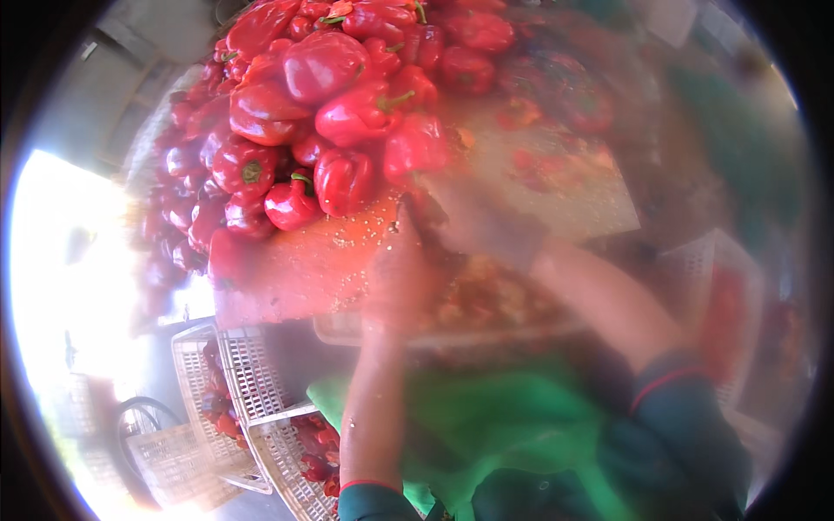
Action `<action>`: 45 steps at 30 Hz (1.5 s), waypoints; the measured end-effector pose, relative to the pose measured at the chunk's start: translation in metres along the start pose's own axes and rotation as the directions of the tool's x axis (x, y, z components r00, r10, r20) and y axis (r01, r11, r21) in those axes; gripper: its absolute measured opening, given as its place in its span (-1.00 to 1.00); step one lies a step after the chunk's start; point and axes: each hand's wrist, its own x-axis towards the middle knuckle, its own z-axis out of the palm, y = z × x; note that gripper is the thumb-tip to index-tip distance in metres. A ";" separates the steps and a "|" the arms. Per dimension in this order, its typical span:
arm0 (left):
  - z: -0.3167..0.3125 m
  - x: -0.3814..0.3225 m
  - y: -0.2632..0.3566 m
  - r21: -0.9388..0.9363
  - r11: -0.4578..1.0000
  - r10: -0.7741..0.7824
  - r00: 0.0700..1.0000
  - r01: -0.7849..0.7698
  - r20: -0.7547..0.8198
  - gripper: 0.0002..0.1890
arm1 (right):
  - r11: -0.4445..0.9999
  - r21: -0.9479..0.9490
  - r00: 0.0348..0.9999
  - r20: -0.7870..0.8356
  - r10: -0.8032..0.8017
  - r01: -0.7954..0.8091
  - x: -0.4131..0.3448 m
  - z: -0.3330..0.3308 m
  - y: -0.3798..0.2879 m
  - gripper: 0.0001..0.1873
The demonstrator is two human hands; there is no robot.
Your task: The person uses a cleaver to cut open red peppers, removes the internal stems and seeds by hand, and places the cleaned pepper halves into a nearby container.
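A haze blurs much of the view, hands included. My left hand [404, 273] is over the front of a work surface [293, 277] strewn with pale seeds, its thumb pointing towards the pile. Close beside it, on the right, my right hand [482, 218] reaches in with its fingertips by a red bell pepper [415, 148]. A patch of red shows between the hands, too smeared to identify, so I cannot tell what either holds. Whole red bell peppers [326, 68] are heaped beyond, several with green stems. One upright pepper [344, 182] stands just left of my fingertips.
Below my hands is a tub [335, 329] of blurred pepper scraps. White plastic crates [254, 378] at lower left hold red pepper pieces [317, 449]. Another crate [700, 260] stands at right. A pale board [573, 182] bears red bits. A green apron [495, 417] covers my front.
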 end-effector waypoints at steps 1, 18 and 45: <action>0.001 -0.007 -0.004 0.010 0.998 0.069 0.997 -0.068 -0.038 0.07 | 0.990 0.119 0.997 -0.005 0.082 -0.081 -0.001 0.002 0.003 -0.51; 0.008 0.001 0.005 -0.024 0.928 0.327 0.846 -0.371 -0.422 -0.39 | 0.926 -0.375 0.993 -0.084 -0.084 0.046 -0.022 -0.033 0.063 -0.64; -0.005 0.009 -0.017 -0.906 0.377 -0.059 0.972 -0.191 -0.229 -0.49 | 0.970 -0.215 0.970 -0.235 0.061 -0.113 -0.023 -0.068 -0.054 -0.46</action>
